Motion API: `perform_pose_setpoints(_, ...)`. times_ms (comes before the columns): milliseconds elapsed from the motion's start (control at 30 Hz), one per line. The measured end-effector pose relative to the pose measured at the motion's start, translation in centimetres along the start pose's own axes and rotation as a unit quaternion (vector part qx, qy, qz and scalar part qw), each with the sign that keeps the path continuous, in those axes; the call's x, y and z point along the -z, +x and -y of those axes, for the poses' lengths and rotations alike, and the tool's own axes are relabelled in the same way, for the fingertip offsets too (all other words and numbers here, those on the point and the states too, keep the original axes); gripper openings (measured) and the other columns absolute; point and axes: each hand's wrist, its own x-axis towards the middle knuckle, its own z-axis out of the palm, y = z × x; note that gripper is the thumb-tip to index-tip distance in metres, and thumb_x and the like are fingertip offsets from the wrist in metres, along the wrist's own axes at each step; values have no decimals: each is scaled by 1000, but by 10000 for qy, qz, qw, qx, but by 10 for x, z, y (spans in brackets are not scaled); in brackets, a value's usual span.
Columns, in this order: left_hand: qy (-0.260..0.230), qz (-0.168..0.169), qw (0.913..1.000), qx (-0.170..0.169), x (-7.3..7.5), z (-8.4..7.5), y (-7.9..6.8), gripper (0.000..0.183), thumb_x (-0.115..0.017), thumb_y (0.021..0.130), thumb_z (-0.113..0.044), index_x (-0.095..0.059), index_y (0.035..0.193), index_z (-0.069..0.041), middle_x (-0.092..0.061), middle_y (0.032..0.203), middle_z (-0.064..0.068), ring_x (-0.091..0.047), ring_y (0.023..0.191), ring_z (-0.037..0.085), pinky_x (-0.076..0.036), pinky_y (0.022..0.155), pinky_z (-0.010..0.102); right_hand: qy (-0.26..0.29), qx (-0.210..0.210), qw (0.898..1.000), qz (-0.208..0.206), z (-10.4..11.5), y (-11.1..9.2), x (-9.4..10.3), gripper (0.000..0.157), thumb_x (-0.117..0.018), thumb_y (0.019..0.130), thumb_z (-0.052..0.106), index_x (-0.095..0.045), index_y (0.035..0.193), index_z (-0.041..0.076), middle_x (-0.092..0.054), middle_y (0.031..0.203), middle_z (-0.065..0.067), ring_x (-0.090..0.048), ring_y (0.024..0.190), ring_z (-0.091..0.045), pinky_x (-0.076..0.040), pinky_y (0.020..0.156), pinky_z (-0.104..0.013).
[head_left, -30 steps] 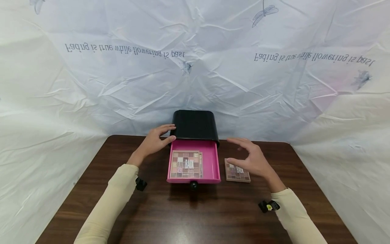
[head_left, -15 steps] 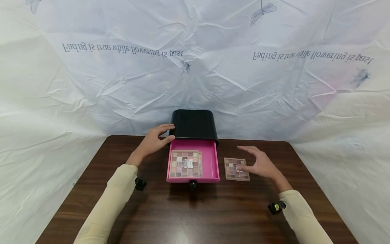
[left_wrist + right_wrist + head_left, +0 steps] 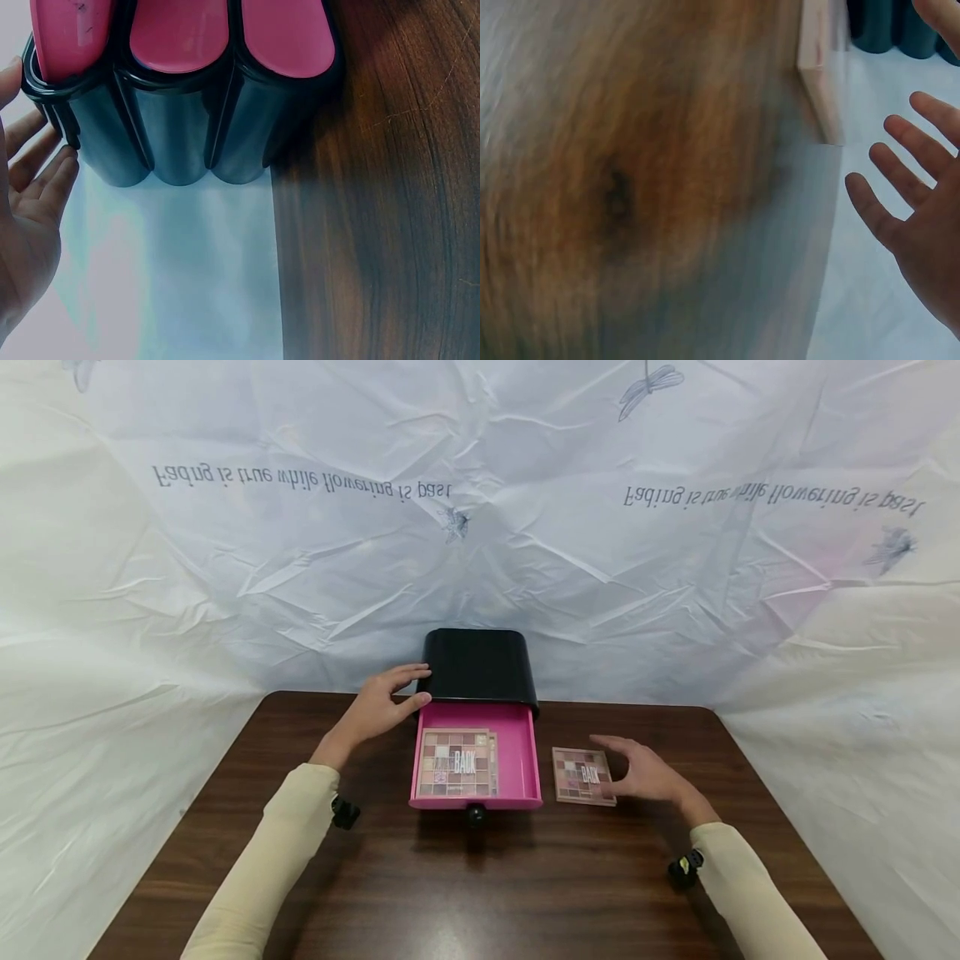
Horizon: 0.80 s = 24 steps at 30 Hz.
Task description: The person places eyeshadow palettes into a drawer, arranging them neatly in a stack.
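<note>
1. Left hand (image 3: 377, 703), fingers spread, touches the left side of the black box (image 3: 480, 664).
2. Right hand (image 3: 647, 772), spread, is by the palette (image 3: 576, 770) on the surface (image 3: 517, 885).
3. Overlapping palettes (image 3: 453, 764) lie in the pulled-out pink drawer (image 3: 519, 760).

Black cabinet (image 3: 480, 664), pink drawer (image 3: 517, 764) open; square multi-shade palette (image 3: 577, 768) flat, right of drawer

Right hand (image 3: 648, 773) lower, shifted rightward; at edge of loose palette (image 3: 576, 774)
</note>
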Motion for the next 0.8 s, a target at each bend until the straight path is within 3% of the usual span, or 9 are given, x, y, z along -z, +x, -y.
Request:
perform_pose_setpoints(300, 35, -15, 10000, 1, -1, 2, 0, 55, -65, 100, -43, -59, 145, -12, -50, 154, 7, -48, 142, 29, -47, 110, 49, -20, 95, 9994, 335, -10, 5, -9, 106, -87, 76, 53, -41, 154, -1, -49, 151, -22, -48, 137, -42, -44, 106, -63)
perform_pose_setpoints(467, 17, -26, 10000, 3, -1, 1, -1, 55, -66, 100, -43, -60, 144, -11, -51, 154, 7, -48, 141, 29, -47, 110, 50, 70, 150, 9987, 489, -12, 4, -10, 116, -90, 71, 55, -37, 155, -4, -45, 154, -24, -43, 140, -43, -41, 109, -64)
perform_pose_setpoints(800, 32, -57, 10000, -19, -1, 1, 0, 54, -67, 100, -42, -60, 144, -11, -52, 153, 7, -50, 140, 28, -49, 108, 49, -140, 301, 9979, 565, -21, 1, -14, 113, -88, 73, 57, -39, 154, -6, -40, 156, -28, -39, 143, -47, -39, 110, -66)
